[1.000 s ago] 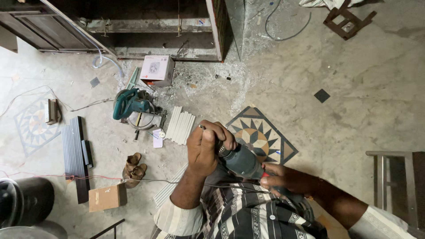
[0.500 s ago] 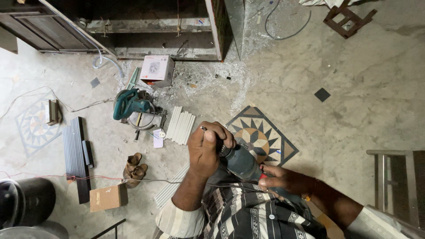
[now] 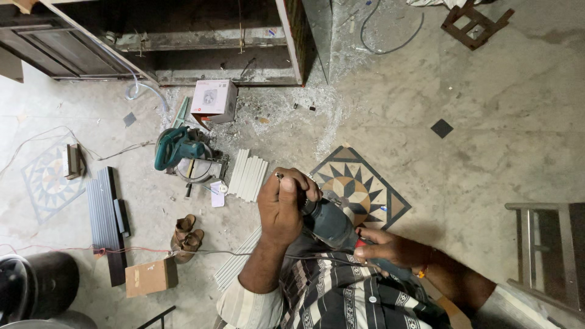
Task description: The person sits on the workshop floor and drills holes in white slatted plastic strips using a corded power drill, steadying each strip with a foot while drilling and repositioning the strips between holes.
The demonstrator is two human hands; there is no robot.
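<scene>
Left hand (image 3: 281,204) — closed round the front end of a dark green power drill (image 3: 332,226), fingers curled over the chuck, a small metal tip showing just above the thumb. Right hand (image 3: 390,248) — wrapped round the rear grip of the same drill, fingers folded over the handle beside a red part of the body. The drill is held in the air in front of the person's striped shirt (image 3: 341,298), tilted with its nose up to the left, above a star-patterned floor tile (image 3: 359,192). Near the left hand, on the floor: a stack of pale strips (image 3: 247,175); beside it a green circular saw (image 3: 183,155); above that a white cardboard box (image 3: 213,99). Further left — a bundle of dark grey profiles (image 3: 105,213), a pair of brown sandals (image 3: 186,231), a brown carton (image 3: 151,277), and a black barrel (image 3: 36,283) at the frame's edge. A metal stool (image 3: 545,250) stands at the right; a wooden cabinet frame (image 3: 201,39) lies across the top.
</scene>
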